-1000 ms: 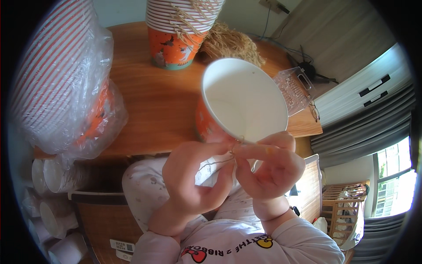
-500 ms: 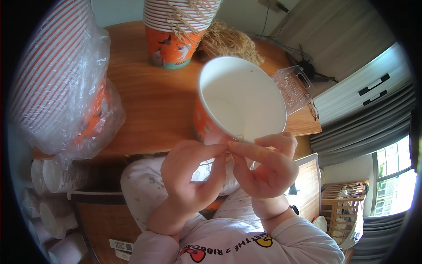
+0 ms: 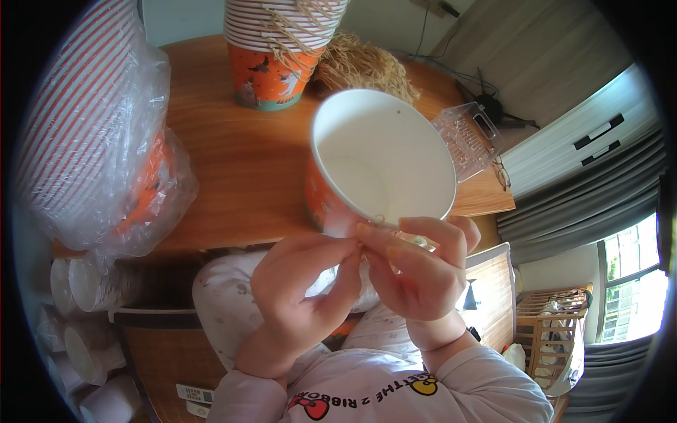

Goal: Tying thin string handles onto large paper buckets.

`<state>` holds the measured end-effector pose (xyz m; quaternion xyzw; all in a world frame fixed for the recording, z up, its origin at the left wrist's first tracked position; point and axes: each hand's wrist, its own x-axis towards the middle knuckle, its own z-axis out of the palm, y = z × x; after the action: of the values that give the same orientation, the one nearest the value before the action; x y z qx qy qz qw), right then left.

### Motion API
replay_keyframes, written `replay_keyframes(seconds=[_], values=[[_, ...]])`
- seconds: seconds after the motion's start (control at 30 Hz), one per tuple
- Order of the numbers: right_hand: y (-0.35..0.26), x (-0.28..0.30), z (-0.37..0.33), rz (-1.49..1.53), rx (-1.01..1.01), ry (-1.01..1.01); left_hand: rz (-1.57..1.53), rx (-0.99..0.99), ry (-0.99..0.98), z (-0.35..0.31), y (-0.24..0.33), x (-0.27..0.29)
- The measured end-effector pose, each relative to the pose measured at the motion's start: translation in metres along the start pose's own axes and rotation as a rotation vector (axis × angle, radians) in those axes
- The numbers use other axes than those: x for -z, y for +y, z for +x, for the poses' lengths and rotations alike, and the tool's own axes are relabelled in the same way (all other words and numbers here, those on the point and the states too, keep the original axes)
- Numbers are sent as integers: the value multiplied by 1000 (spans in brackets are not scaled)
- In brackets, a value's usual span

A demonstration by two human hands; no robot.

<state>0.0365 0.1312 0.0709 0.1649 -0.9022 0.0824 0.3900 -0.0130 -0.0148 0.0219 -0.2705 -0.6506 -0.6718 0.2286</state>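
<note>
A thin beige twisted cord [image 3: 381, 219] is seen as a small loop at the near rim of a round orange-patterned paper bucket with a white inside [image 3: 384, 155], and its ends are pinched just below that rim. By the left hand [image 3: 278, 278], the cord is gripped between thumb and index fingertip; by the right hand [image 3: 423, 273], it is pinched in the same way, the two grips being closed and nearly touching. The exact course of the cord between the fingertips is hidden. The bucket is placed at the near edge of a brown wood-grain worktop [image 3: 233, 166], its mouth turned up toward the camera; whether its base is set flat cannot be told. Behind it, a tall stack of nested orange buckets with striped rims [image 3: 271, 74] is draped with loose beige strands [image 3: 303, 32], and a heaped bundle of beige cords [image 3: 370, 70] is laid beside that stack. To the right, a clear plastic compartment case [image 3: 469, 141] is set near a pair of thin-framed glasses [image 3: 502, 173]. On the left, another tall stack of striped-rim buckets [image 3: 84, 134] is wrapped in clear plastic film [image 3: 176, 173].
</note>
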Motion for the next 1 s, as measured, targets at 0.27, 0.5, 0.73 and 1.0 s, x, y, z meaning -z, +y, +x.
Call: replay_keyframes(seconds=[0.27,0.5,0.73,1.0], values=[[3,2,0,36,32,26,63,-30,-14,1,3,-1],[7,-9,-6,239,-66,126,26,1,-21,0,1,0],[6,-5,-3,201,-45,83,18,10,22,-2,0,-3],[2,-3,-3,218,-113,72,67,-17,9,0,6,-2]])
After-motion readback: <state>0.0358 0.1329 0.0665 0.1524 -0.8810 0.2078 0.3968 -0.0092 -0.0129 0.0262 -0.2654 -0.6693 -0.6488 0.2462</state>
